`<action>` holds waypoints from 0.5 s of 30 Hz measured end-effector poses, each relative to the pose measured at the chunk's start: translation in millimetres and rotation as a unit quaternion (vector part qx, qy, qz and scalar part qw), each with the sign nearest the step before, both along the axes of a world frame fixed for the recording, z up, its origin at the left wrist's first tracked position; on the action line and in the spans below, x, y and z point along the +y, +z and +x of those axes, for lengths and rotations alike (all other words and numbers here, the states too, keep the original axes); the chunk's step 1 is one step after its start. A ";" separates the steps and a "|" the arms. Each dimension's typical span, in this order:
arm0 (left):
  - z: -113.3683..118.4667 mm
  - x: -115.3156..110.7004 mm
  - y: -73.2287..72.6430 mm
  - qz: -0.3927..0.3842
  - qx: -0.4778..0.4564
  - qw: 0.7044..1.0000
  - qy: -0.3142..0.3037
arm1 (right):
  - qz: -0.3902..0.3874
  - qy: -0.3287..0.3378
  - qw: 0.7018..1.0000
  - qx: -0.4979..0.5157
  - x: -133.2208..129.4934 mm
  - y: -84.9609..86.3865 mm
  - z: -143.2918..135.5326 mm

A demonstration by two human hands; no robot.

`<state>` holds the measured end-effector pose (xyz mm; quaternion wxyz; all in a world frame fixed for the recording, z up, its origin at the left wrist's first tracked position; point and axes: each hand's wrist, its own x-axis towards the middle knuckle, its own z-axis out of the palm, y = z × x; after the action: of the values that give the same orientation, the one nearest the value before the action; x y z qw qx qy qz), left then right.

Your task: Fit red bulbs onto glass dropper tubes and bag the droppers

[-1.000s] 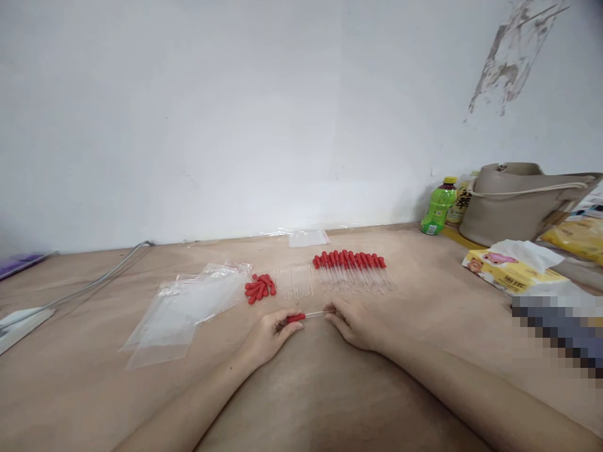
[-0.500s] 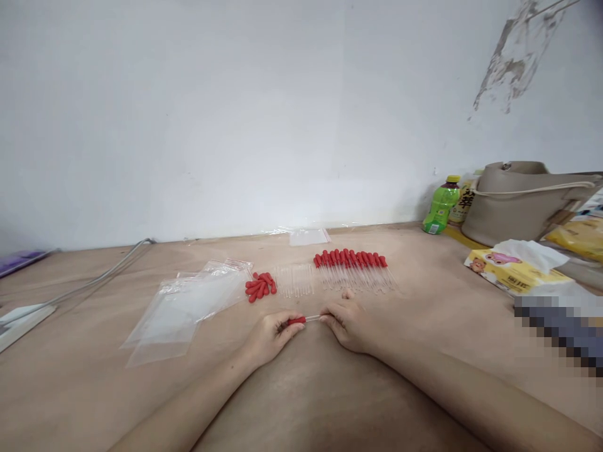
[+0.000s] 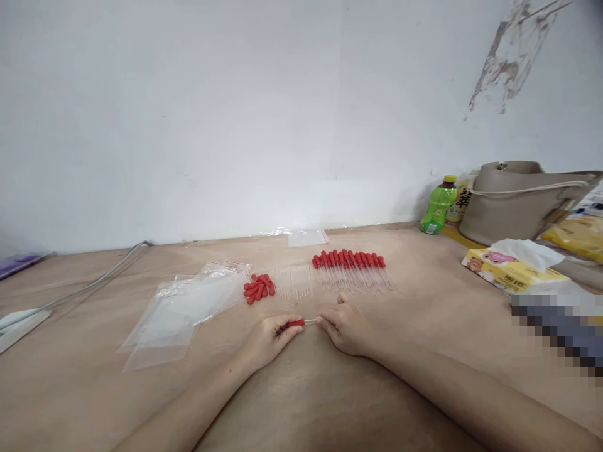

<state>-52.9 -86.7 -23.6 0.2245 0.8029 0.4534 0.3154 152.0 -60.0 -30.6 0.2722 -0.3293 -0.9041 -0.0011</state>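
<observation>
Between the fingers of my left hand (image 3: pixel 276 334) is a red rubber bulb (image 3: pixel 296 323), pointing right. A thin clear tube (image 3: pixel 309 322) runs from the bulb's end into the closed fingertips of my right hand (image 3: pixel 346 326). Beyond my hands lies a small pile of loose red bulbs (image 3: pixel 259 289). Several bare clear tubes (image 3: pixel 293 282) are lined up beside it. Further right is a row of tubes with red bulbs on their far ends (image 3: pixel 349 259). Overlapping clear plastic bags (image 3: pixel 183 314) lie flat at the left.
A green bottle (image 3: pixel 438 206), a grey-beige bag (image 3: pixel 509 204) and a yellow tissue pack (image 3: pixel 511 267) stand at the right. A cable (image 3: pixel 108 271) crosses the far left. A small clear bag (image 3: pixel 307 238) lies by the wall.
My right hand's fingertips have moved closer to the red bulb, so less of the clear tube shows between my hands. The view has shifted slightly.
</observation>
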 end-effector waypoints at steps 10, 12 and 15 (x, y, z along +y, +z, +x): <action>-3.8 2.7 2.5 0.046 0.031 0.998 0.032 | 0.008 -0.009 0.998 -0.054 -5.0 23.0 7.3; -6.1 5.7 1.6 0.037 0.020 0.998 0.045 | -0.051 -0.033 0.998 -0.027 2.9 28.2 14.1; -7.4 8.0 2.7 0.050 0.037 0.997 0.043 | -0.149 -0.107 0.982 0.046 25.2 36.2 23.2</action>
<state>-60.3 -78.7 -20.8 0.1534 0.8038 0.4797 0.3167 175.2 -34.7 5.6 0.2594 -0.4608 -0.8403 0.1192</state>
